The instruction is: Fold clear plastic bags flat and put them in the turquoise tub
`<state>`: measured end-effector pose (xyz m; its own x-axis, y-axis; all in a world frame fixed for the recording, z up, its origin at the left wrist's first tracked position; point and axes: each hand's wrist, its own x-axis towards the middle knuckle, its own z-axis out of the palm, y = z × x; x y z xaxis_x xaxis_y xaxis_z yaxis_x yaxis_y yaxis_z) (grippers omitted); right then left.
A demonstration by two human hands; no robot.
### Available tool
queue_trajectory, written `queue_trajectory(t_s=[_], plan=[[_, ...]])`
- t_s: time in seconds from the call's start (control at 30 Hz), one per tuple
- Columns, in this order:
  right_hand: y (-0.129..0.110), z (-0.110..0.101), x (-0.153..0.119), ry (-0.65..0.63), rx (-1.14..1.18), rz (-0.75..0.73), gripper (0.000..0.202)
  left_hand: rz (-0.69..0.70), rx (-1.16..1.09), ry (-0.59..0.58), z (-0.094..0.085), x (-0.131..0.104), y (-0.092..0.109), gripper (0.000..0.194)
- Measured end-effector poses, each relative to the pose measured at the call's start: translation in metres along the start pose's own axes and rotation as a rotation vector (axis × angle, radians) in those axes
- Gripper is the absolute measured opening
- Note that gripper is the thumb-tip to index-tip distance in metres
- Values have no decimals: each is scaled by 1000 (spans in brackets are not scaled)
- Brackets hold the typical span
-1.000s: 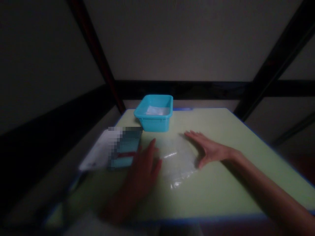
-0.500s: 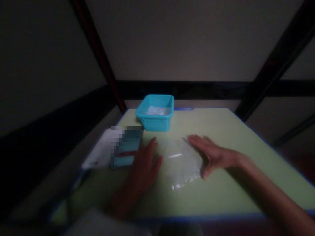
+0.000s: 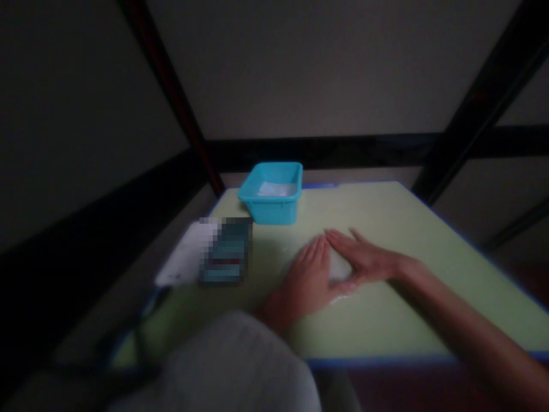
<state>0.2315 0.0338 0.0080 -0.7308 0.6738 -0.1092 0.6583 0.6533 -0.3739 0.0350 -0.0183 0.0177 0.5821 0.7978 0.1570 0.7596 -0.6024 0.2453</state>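
My left hand (image 3: 311, 280) lies flat with fingers stretched out on a clear plastic bag or sheet (image 3: 338, 266), covering most of it. My right hand (image 3: 364, 258) rests at the right edge of the same plastic, fingers extended and thumb spread apart. Fingertips and thumbs of both hands meet, framing a small visible patch of the film. A shiny edge of it shows below the thumbs. Whether it is a bag or a single sheet is hard to tell in the dim, blurred picture.
A turquoise plastic basket (image 3: 274, 212) stands at the back of the yellow-green table (image 3: 412, 320), with white papery or plastic pieces (image 3: 278, 189) inside. To the left lie a white flat object (image 3: 184, 254) and a blurred-out dark item (image 3: 227, 252). A grey sleeve (image 3: 240, 366) fills the front.
My left hand has moved right, from beside the plastic onto it, up against my right hand. The right hand has stayed almost in place. My left sleeve has come further into view.
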Motion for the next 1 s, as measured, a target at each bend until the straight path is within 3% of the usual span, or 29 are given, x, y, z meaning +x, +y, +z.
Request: queue_trajectory(t_s=[0.37, 0.57, 0.77, 0.9, 1.0], plan=[[0, -1, 1, -46, -34, 9, 117, -9, 93, 27, 12, -10, -11, 89], [-4, -6, 0, -61, -19, -3, 121, -54, 146, 1, 4, -28, -35, 85], [-3, -6, 0, -67, -10, -3, 121, -128, 172, -28, -1, -52, -59, 95], [1, -4, -3, -3, 21, -54, 118, -98, 138, 42, 2, -62, -69, 96], [2, -4, -6, 38, 72, -66, 103, -69, 61, 121, 3, -65, -71, 90]])
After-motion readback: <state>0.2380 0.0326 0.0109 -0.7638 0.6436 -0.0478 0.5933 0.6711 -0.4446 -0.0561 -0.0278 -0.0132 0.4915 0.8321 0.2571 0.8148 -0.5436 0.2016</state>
